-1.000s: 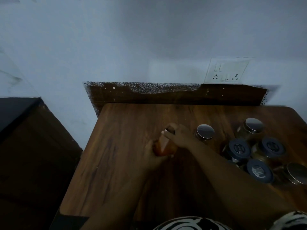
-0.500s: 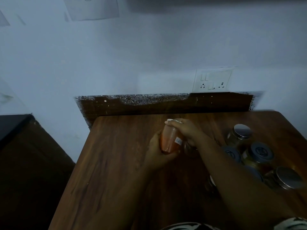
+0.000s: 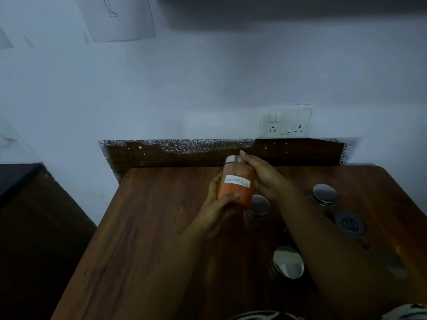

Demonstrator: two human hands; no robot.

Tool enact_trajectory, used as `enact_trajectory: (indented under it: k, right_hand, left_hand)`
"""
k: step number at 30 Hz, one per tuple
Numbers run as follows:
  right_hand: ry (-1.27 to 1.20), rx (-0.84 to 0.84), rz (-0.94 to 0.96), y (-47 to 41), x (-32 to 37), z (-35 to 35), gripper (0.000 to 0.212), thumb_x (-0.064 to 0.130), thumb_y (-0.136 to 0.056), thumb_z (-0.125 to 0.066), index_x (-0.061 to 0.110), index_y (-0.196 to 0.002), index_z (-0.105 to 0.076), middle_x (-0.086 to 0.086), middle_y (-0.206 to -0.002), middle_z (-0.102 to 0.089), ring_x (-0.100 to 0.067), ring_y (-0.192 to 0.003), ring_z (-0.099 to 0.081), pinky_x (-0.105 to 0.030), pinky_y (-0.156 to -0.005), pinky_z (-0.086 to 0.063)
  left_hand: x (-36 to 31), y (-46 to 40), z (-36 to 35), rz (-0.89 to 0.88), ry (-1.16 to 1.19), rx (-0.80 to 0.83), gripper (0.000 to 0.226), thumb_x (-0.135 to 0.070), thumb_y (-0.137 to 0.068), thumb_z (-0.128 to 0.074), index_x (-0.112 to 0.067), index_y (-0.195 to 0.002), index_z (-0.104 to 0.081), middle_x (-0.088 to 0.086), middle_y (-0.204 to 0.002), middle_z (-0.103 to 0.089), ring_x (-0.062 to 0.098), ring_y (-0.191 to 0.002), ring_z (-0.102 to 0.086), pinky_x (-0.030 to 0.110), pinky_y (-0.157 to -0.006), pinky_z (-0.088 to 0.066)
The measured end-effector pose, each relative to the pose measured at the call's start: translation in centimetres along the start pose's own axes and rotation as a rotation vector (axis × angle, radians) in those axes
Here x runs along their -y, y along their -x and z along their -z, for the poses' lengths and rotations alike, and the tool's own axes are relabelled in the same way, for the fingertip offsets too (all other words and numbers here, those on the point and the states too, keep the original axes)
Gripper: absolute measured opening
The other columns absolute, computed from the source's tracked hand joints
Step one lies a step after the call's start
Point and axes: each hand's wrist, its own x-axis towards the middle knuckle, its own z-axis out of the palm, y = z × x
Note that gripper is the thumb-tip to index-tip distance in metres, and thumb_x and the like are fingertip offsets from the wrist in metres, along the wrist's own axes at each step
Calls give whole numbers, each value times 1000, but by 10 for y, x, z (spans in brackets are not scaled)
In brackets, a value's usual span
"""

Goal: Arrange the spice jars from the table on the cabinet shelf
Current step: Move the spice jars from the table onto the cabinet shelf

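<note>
Centre frame, your left hand [image 3: 216, 205] and right hand [image 3: 265, 176] both curl fingers round the orange spice jar [image 3: 236, 184], raised above the surface [image 3: 150, 239].

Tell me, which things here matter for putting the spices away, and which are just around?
Part of the job:
orange spice jar, held by left hand and right hand
other jars on the table

Just around:
wall socket
paper on the wall

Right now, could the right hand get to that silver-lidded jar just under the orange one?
Probably yes, once freed. The right hand is on the orange jar, which the left hand also grips. The silver-lidded jar stands just below it, nothing between them.
</note>
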Motion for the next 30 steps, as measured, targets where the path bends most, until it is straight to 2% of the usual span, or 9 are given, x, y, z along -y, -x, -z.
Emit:
enact_trajectory:
  k: [2, 4, 11, 14, 19, 22, 25, 27, 30]
  right_hand:
    - [-110, 67, -43, -1, 5, 8, 64, 54, -81, -65, 9, -125, -62, -15, -109, -68, -29, -94, -66, -43, -84, -53]
    - [-134, 74, -46, 0, 8, 16, 63, 54, -84, -63, 9, -128, -60, -16, -112, -67, -29, -95, -66, -42, -84, -54]
    - [-196, 107, -70, 5, 16, 30, 60, 53, -88, -59, 9, -129, -59, -16, -112, -68, -28, -93, -68, -37, -77, -58]
    - [-208, 131, -67, 6, 17, 33, 62, 55, -88, -57, 9, -130, -59, -15, -113, -68, -28, -94, -68, -38, -79, -57]
    - [-269, 206, -74, 12, 16, 38, 70, 64, -84, -55, 15, -134, -56, -17, -127, -64, -33, -113, -63, -44, -87, -55]
    - [-308, 237, -2, 13, 11, 44, 67, 50, -83, -64, 21, -141, -46, -20, -142, -50, -37, -127, -51, -53, -98, -48]
    - [-352, 239, 57, 15, 11, 44, 52, 37, -87, -62, 23, -135, -50, -20, -144, -47, -37, -129, -48, -51, -97, -47]
    - [-348, 231, 79, 18, 14, 44, 51, 35, -87, -60, 20, -134, -51, -19, -139, -52, -37, -128, -50, -51, -94, -50]
    - [-335, 245, 127, 24, 24, 43, 40, 29, -89, -57, 22, -128, -54, -11, -123, -62, -29, -112, -61, -46, -82, -56]
  left_hand:
    - [-2, -3, -9, 1, 87, 25, 88, -31, -66, -77, -35, -142, -33, 15, -141, -43, 37, -122, -54, 44, -85, -54]
    - [-5, -5, -18, 12, 130, 49, 87, -31, -67, -77, -35, -143, -33, 16, -142, -43, 40, -124, -52, 46, -88, -53]
    - [-6, -4, -45, -26, 135, 2, 89, -31, -65, -76, -32, -143, -33, 16, -141, -43, 37, -123, -54, 42, -84, -55]
    - [-7, -1, -52, -48, 132, -12, 91, -30, -64, -76, -29, -144, -33, 15, -139, -45, 35, -119, -57, 39, -81, -56]
    - [-11, 2, -63, -123, 197, -70, 83, -22, -73, -70, -34, -146, -33, 13, -140, -43, 37, -121, -54, 41, -76, -57]
    - [-15, 3, -69, -185, 214, -112, 73, -20, -77, -62, -32, -144, -36, 13, -138, -45, 35, -121, -55, 41, -76, -58]
    - [-18, 4, -68, -210, 174, -129, 69, -20, -78, -63, -33, -141, -40, 10, -138, -48, 34, -123, -55, 47, -86, -56]
    - [-21, 7, -66, -222, 115, -125, 68, -18, -80, -66, -35, -141, -41, 9, -138, -50, 32, -122, -57, 46, -90, -55]
    - [-25, 11, -66, -266, 13, -122, 69, -11, -82, -70, -34, -141, -41, 7, -130, -57, 28, -120, -60, 35, -87, -56]
